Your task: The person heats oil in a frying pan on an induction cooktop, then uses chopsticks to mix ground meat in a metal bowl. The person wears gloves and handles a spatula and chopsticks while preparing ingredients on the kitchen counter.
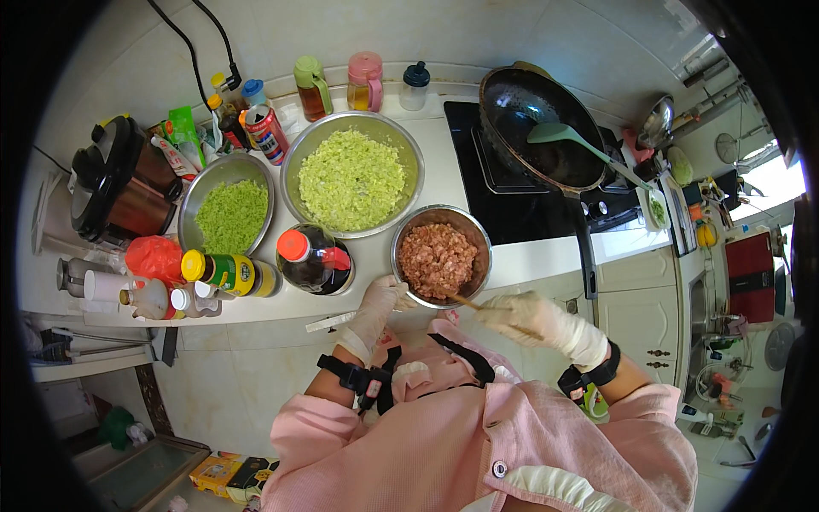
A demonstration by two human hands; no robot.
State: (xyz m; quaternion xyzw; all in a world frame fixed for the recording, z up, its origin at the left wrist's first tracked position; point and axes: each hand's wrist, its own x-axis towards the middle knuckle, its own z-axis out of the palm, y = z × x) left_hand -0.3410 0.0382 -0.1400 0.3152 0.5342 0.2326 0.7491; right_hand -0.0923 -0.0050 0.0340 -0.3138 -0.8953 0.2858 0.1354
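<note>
Ground raw meat (438, 256) fills much of a steel bowl (484, 272) at the counter's front edge. My left hand (384, 297), in a pale disposable glove, grips the bowl's near left rim. In my gloved right hand (531, 323) are wooden chopsticks (464, 299), their tips in the meat near the front rim. Behind the bowl, a large steel basin (413, 185) holds finely chopped pale green vegetable (352, 179). Farther left, an oval steel bowl (269, 221) contains darker green shreds (233, 214). A large bottle of dark liquid (313, 262) with a red cap stands left of my left hand.
On the right, a wok (512, 147) with a green spatula (556, 133) rests over the black cooktop (473, 217); its handle (583, 249) juts past the counter edge. Bottles, including a yellow-lidded jar (233, 274), and an electric pressure cooker (121, 185) crowd the left.
</note>
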